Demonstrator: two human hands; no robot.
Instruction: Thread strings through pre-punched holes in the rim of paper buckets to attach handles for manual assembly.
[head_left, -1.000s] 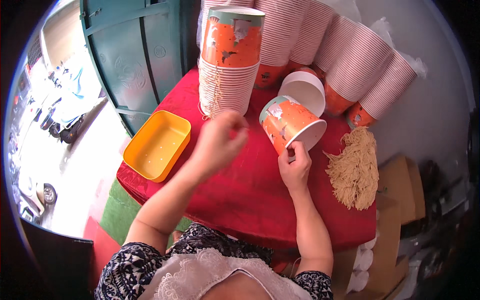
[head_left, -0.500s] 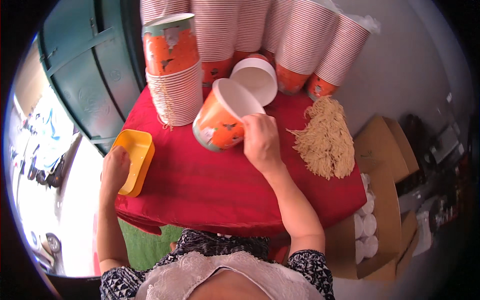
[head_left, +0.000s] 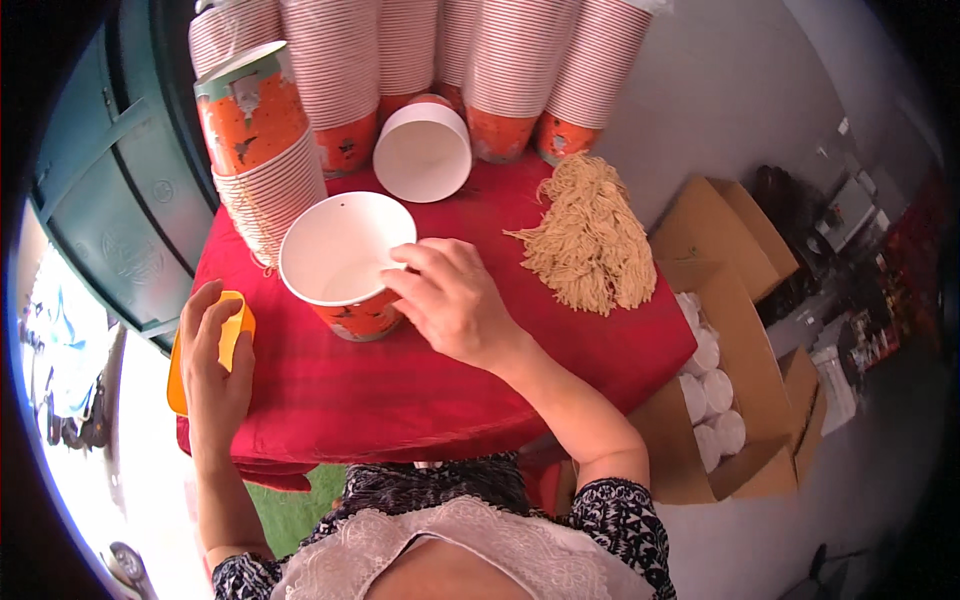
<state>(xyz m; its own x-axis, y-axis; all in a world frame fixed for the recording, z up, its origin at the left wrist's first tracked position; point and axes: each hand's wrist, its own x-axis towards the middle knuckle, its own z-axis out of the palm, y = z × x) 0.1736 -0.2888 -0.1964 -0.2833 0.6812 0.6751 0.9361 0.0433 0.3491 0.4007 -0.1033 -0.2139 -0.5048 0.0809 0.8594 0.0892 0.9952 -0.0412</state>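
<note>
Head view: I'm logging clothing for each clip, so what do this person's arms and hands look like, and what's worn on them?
Both hands are bare: left hand, right hand. No gloves, rings or watch show. The forearms are uncovered; short black sleeves with a white pattern end near the elbows.

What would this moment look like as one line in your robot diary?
right hand: holding rim of orange paper cup | left hand: at yellow tray | cup upright on red tablecloth | string bundle untouched

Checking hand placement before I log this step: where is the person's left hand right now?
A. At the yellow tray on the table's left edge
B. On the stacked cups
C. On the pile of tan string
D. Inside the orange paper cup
A: the left hand rests at the yellow tray, while the right hand holds the orange cup's rim.
</note>
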